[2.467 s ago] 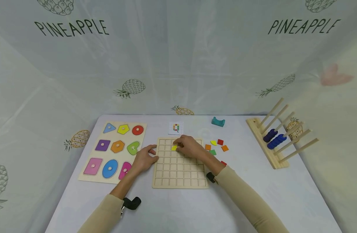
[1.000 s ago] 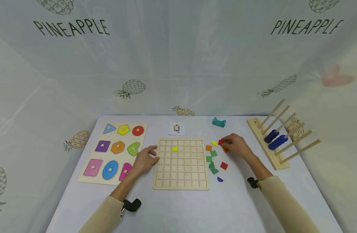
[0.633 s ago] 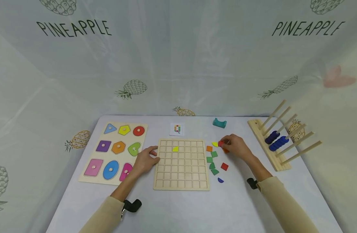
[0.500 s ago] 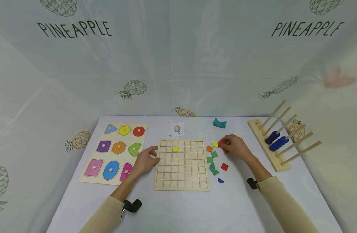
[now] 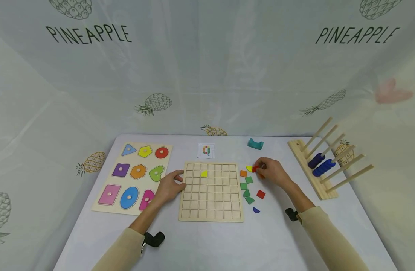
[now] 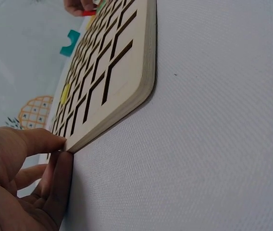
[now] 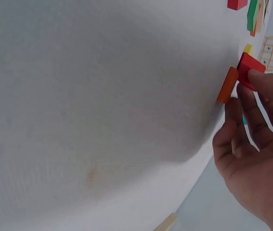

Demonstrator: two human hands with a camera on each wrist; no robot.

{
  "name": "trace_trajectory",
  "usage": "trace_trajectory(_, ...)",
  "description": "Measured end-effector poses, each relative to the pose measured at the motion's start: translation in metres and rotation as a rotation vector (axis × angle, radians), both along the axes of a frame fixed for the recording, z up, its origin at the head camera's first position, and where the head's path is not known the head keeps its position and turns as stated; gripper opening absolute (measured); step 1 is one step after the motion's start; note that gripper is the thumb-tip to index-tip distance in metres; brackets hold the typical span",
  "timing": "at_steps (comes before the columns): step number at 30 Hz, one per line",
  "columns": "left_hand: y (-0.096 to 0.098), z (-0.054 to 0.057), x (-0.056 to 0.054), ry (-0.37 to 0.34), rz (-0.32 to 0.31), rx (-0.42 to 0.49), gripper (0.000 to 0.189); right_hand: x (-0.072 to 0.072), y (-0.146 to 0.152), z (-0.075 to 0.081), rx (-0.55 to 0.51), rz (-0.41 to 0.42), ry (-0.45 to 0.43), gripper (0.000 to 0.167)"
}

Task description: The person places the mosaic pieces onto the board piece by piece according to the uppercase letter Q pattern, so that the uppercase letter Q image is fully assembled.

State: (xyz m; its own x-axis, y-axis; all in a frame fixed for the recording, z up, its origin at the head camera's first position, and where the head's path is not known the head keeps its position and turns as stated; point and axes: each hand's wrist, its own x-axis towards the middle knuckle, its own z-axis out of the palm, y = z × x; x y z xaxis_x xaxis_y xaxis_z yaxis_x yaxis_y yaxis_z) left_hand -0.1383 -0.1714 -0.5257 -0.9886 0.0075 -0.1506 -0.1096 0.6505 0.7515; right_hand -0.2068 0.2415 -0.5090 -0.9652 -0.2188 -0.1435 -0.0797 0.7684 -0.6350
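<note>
The right hand [image 5: 273, 173] pinches the red square [image 7: 246, 65] between its fingers, off the far right of the grid board [image 5: 211, 197], whose left edge the left hand [image 5: 167, 186] touches with parted fingers.

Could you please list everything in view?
Square wooden grid board: 1, beige, centre
Flat tiles: 11, 4 green, 2 red, 2 orange, 2 yellow, 1 blue, one yellow on board, others right
Printed card: 1, white, behind board
Notched block: 1, teal, table's back
Wooden shape puzzle: 1, multicoloured, left
Wooden peg rack: 1, beige, blue beads, right
Table: 1, white, beneath
Pineapple-print backdrop: 1, grey, behind
Hands: 2, left touching board, right pinching red tile
Sleeves: 2, beige, arms
Wrist cameras: 2, black, wrists
</note>
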Motion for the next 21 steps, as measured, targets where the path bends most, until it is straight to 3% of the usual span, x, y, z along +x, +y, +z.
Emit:
trace_trajectory(5, 0.0, 0.001, 0.0, -0.002, 0.002, 0.009, 0.056, 0.002, -0.003, -0.001, -0.013, -0.028, 0.003, 0.015)
trace_trajectory(12, 0.001, -0.001, -0.001, -0.005, 0.01, 0.002, 0.056, 0.003, -0.007, 0.001, -0.025, -0.051, 0.073, 0.017)
trace_trajectory(21, 0.0, -0.002, 0.0, -0.005, 0.014, -0.012, 0.056, 0.005, -0.017, 0.003, -0.056, -0.043, 0.067, 0.019)
